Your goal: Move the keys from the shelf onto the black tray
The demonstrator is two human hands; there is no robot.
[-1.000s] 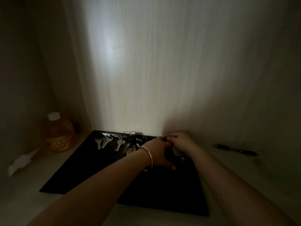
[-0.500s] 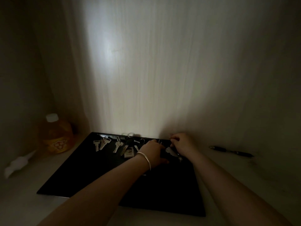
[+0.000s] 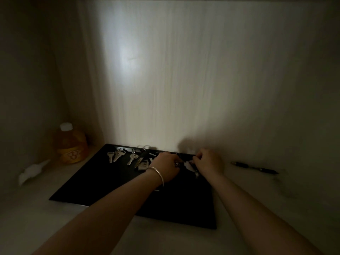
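Observation:
A black tray [image 3: 114, 188] lies on the dim shelf against the back wall. Several silver keys [image 3: 117, 156] lie in a row along its far edge, with a small tag [image 3: 143, 165] among them. My left hand [image 3: 166, 167], with a silver bangle on the wrist, and my right hand [image 3: 208, 161] meet over the tray's far right part. Both pinch a key bunch [image 3: 188, 165] with a pale fob, held low over the tray. Whether it touches the tray is hard to tell in the dark.
A yellow bottle [image 3: 70, 144] with a white cap stands in the back left corner. A white crumpled object [image 3: 31, 173] lies in front of it. A black pen [image 3: 254, 167] lies on the shelf right of the tray.
Both hands have shifted slightly apart, and the key bunch with its pale fob now shows between them. The keys at the tray's far edge have not moved.

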